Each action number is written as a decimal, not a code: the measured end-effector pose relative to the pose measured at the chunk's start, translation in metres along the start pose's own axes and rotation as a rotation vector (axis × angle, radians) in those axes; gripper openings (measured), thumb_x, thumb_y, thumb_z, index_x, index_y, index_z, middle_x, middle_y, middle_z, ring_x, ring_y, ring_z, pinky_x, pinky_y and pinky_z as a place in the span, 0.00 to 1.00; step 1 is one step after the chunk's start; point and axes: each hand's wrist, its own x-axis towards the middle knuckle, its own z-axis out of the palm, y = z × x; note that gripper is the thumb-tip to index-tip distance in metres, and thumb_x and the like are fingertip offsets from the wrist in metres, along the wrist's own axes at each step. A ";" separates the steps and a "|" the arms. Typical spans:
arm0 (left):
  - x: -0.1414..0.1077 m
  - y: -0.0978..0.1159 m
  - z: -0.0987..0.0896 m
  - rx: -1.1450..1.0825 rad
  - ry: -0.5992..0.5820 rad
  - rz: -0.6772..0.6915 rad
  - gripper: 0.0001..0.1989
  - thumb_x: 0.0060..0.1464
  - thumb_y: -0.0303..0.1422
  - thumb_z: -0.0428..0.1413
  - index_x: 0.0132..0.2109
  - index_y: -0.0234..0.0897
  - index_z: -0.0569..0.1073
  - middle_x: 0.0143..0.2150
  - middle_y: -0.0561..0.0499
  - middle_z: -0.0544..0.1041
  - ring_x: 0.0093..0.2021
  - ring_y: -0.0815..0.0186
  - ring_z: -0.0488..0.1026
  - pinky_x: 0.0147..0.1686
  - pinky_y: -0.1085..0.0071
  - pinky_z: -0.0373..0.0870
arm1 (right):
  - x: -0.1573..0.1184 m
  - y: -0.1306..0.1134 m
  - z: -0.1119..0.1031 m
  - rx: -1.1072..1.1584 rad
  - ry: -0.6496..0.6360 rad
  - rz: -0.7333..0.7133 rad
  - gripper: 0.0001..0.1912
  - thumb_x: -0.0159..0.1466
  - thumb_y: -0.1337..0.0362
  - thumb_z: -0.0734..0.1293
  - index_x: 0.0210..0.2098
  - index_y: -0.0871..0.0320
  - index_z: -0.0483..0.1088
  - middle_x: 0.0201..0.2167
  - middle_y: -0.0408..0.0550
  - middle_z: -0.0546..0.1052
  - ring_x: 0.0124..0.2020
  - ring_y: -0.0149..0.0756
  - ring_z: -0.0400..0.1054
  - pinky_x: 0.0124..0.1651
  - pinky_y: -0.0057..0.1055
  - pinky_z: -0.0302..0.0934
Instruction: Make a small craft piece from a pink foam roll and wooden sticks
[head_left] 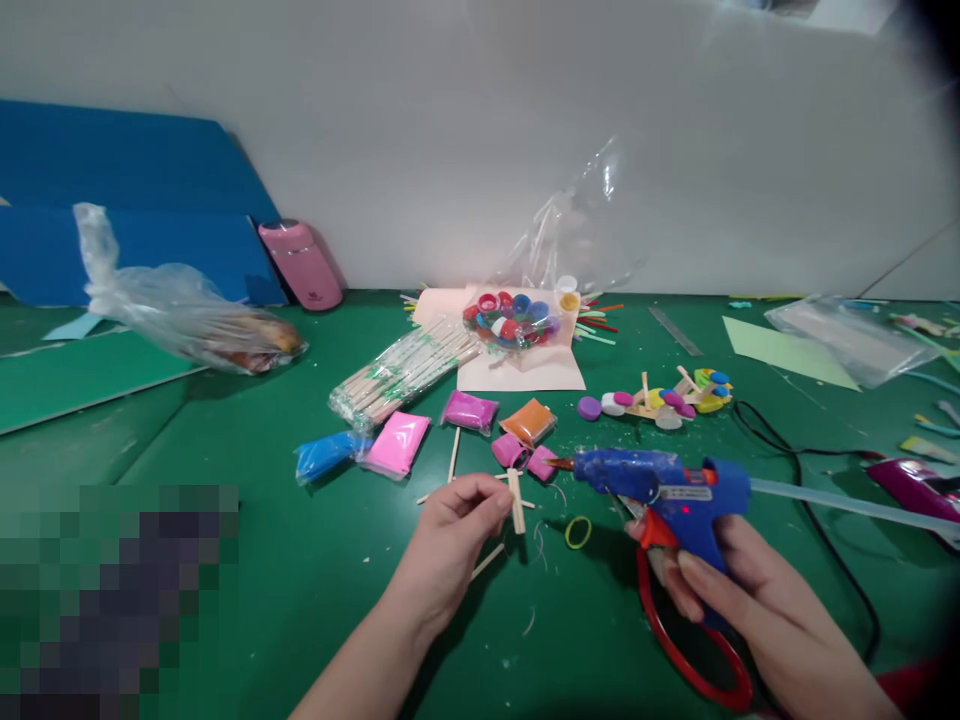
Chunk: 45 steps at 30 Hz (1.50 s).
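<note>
My left hand (469, 525) pinches a short pale wooden stick piece (517, 502) between thumb and fingertips. In my right hand (739, 590) is a blue hot glue gun (660, 485) with an orange trigger and a clear glue stick (840, 503) in its back. Its nozzle points left, near pink bottle caps (541, 462) just beyond the wooden piece. Red-handled scissors (694, 670) lie below the gun, partly hidden by my right hand. A yellow-green ring (578, 533) rests between my hands. Loose thin sticks (454, 455) lie around my left hand.
Packets of coloured clay (397, 445), bagged wooden sticks (405, 370) and a bag of bottle caps (514, 320) lie beyond my hands. A stick-and-cap model (660, 402) sits behind the glue gun. A black cord (817, 510) runs at the right. A pink bottle (301, 265) leans against the wall.
</note>
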 end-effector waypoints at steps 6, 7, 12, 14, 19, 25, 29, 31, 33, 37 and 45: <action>-0.001 0.000 -0.005 -0.130 0.081 -0.091 0.06 0.42 0.30 0.59 0.23 0.33 0.70 0.18 0.56 0.65 0.22 0.74 0.58 0.24 0.76 0.54 | 0.003 0.012 0.013 -0.174 -0.033 -0.028 0.09 0.61 0.56 0.59 0.36 0.54 0.60 0.22 0.41 0.67 0.23 0.31 0.61 0.27 0.26 0.59; -0.002 0.000 -0.005 -0.129 0.086 -0.091 0.06 0.42 0.30 0.59 0.23 0.33 0.70 0.18 0.56 0.65 0.22 0.74 0.57 0.24 0.76 0.54 | 0.004 0.013 0.013 -0.197 -0.034 -0.036 0.09 0.61 0.56 0.59 0.36 0.54 0.60 0.22 0.41 0.67 0.23 0.31 0.61 0.27 0.26 0.59; -0.002 0.000 -0.006 -0.109 0.095 -0.099 0.06 0.42 0.30 0.58 0.22 0.33 0.69 0.18 0.56 0.65 0.22 0.74 0.57 0.24 0.75 0.53 | 0.007 0.017 0.013 -0.283 -0.021 -0.054 0.09 0.60 0.56 0.59 0.34 0.55 0.61 0.21 0.41 0.67 0.23 0.31 0.62 0.25 0.24 0.60; -0.001 0.000 -0.006 -0.091 0.092 -0.102 0.06 0.42 0.30 0.58 0.22 0.33 0.69 0.19 0.55 0.66 0.22 0.73 0.57 0.25 0.75 0.53 | 0.008 0.018 0.012 -0.289 -0.018 -0.051 0.09 0.60 0.56 0.59 0.33 0.54 0.61 0.21 0.41 0.67 0.22 0.30 0.62 0.24 0.24 0.60; -0.001 0.001 -0.004 -0.071 0.102 -0.098 0.07 0.41 0.30 0.58 0.22 0.33 0.69 0.18 0.56 0.65 0.22 0.73 0.57 0.24 0.75 0.53 | 0.008 0.017 0.012 -0.303 0.011 -0.035 0.09 0.60 0.56 0.59 0.35 0.55 0.61 0.23 0.42 0.68 0.23 0.31 0.62 0.25 0.23 0.61; -0.001 0.001 -0.005 -0.056 0.103 -0.104 0.06 0.42 0.29 0.58 0.22 0.33 0.70 0.18 0.55 0.65 0.22 0.73 0.57 0.24 0.75 0.53 | 0.008 0.014 0.015 -0.310 0.003 -0.033 0.11 0.60 0.55 0.58 0.37 0.55 0.62 0.22 0.42 0.68 0.23 0.32 0.63 0.25 0.25 0.60; -0.001 0.000 -0.006 -0.053 0.098 -0.092 0.06 0.42 0.29 0.58 0.22 0.33 0.70 0.18 0.56 0.64 0.22 0.74 0.57 0.24 0.76 0.53 | 0.009 0.014 0.015 -0.320 -0.007 -0.057 0.12 0.61 0.55 0.58 0.40 0.55 0.63 0.23 0.43 0.68 0.23 0.32 0.63 0.25 0.25 0.60; -0.001 0.000 -0.006 -0.056 0.084 -0.083 0.07 0.43 0.29 0.58 0.22 0.33 0.70 0.18 0.56 0.64 0.22 0.74 0.56 0.24 0.76 0.53 | 0.009 0.013 0.015 -0.338 -0.007 -0.069 0.12 0.61 0.56 0.58 0.39 0.55 0.63 0.23 0.43 0.68 0.23 0.32 0.63 0.25 0.25 0.61; -0.001 0.000 -0.005 -0.057 0.074 -0.079 0.07 0.43 0.30 0.58 0.22 0.33 0.70 0.19 0.56 0.64 0.22 0.74 0.56 0.24 0.76 0.53 | 0.009 0.012 0.014 -0.356 -0.001 -0.073 0.11 0.60 0.56 0.58 0.38 0.54 0.64 0.22 0.42 0.68 0.22 0.31 0.63 0.24 0.24 0.60; -0.002 0.001 -0.005 -0.051 0.068 -0.083 0.07 0.43 0.30 0.58 0.22 0.33 0.69 0.19 0.55 0.65 0.23 0.73 0.57 0.24 0.75 0.54 | 0.010 0.013 0.014 -0.344 -0.009 -0.082 0.12 0.61 0.56 0.58 0.41 0.54 0.64 0.21 0.42 0.68 0.21 0.31 0.63 0.24 0.24 0.60; -0.001 0.001 -0.005 -0.070 0.099 -0.086 0.07 0.41 0.30 0.59 0.21 0.33 0.70 0.18 0.55 0.65 0.22 0.73 0.57 0.23 0.76 0.54 | 0.007 0.013 0.012 -0.429 0.032 -0.135 0.11 0.59 0.57 0.60 0.38 0.55 0.65 0.20 0.42 0.69 0.21 0.32 0.63 0.23 0.24 0.60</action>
